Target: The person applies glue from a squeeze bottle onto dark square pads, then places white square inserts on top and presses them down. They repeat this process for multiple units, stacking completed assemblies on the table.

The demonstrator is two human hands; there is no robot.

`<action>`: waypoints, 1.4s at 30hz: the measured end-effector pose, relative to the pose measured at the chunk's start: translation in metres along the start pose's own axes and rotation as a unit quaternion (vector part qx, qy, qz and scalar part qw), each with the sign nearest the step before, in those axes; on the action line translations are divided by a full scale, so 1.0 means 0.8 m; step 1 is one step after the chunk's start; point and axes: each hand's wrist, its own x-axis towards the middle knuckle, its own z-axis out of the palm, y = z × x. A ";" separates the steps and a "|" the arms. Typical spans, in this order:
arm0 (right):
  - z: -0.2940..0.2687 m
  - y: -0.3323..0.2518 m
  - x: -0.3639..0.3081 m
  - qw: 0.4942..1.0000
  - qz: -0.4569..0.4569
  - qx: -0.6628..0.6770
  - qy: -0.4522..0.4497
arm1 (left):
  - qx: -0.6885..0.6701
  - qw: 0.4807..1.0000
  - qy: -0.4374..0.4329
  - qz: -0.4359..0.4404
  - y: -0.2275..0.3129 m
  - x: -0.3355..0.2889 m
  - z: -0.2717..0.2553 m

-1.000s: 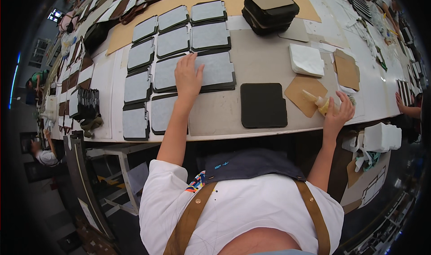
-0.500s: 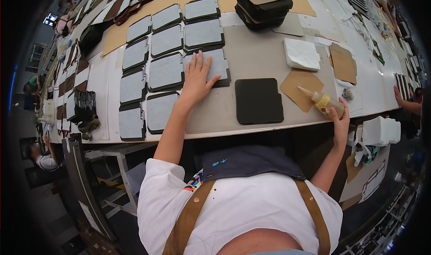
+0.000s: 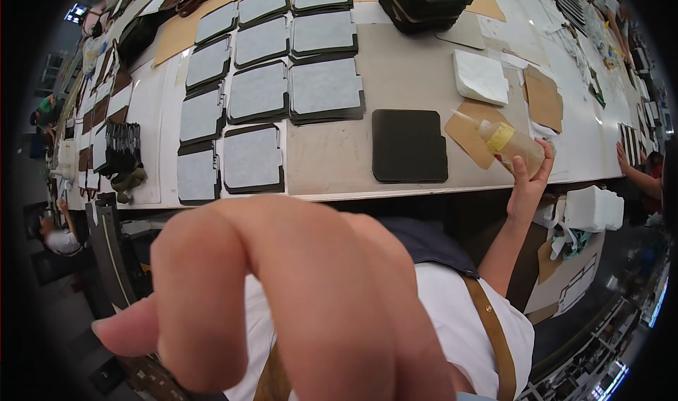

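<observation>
My left hand [image 3: 304, 295] is raised close in front of the head camera, large and slightly blurred. Its fingers are curled, with one fingertip sticking out to the left, and I see nothing in them. It covers part of my shirt and apron. At the table's front edge, my right hand [image 3: 531, 169] grips a clear squeeze bottle [image 3: 519, 152] with a yellow band, tilted so its nozzle points up and left. The bottle is above a tan card piece [image 3: 468, 134]. Left of that lies a dark, flat rounded panel [image 3: 409, 146].
Rows of dark panels topped with light grey sheets [image 3: 326, 86] fill the table's left middle. A tall stack of dark panels [image 3: 424, 4] stands at the back. White sheets [image 3: 480, 77] and brown card [image 3: 542, 98] lie right. Another person's hand [image 3: 625, 159] is at far right.
My left hand has lifted off the grey-topped panel and come up close to the camera. The bottle in my right hand has risen a little and sits more upright. The view has shifted slightly.
</observation>
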 end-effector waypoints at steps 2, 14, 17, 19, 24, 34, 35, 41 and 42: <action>0.019 -0.008 -0.004 0.999 -0.020 -0.036 -0.023 | -0.017 1.000 -0.022 -0.001 -0.001 0.012 0.019; 0.046 0.000 -0.020 0.991 -0.068 -0.114 0.021 | -0.044 0.998 -0.047 0.017 -0.003 0.006 0.037; 0.048 0.001 -0.023 0.990 -0.068 -0.120 0.020 | -0.044 0.998 -0.048 0.024 -0.004 0.003 0.038; 0.048 0.005 -0.024 0.987 -0.080 -0.138 0.023 | -0.045 0.997 -0.048 0.027 -0.003 0.000 0.038; 0.052 0.005 -0.027 0.982 -0.094 -0.163 0.021 | -0.046 0.997 -0.045 0.033 0.000 0.000 0.039; 0.055 0.005 -0.030 0.972 -0.120 -0.201 0.020 | -0.041 0.998 -0.050 0.028 0.005 0.005 0.039; 0.055 0.005 -0.031 0.971 -0.121 -0.203 0.020 | -0.039 0.998 -0.047 0.025 0.005 0.007 0.039; 0.054 0.004 -0.031 0.962 -0.144 -0.232 0.013 | -0.035 0.998 -0.038 0.022 0.009 0.013 0.035; 0.055 0.003 -0.031 0.961 -0.146 -0.236 0.012 | -0.032 0.999 -0.035 0.022 0.010 0.014 0.034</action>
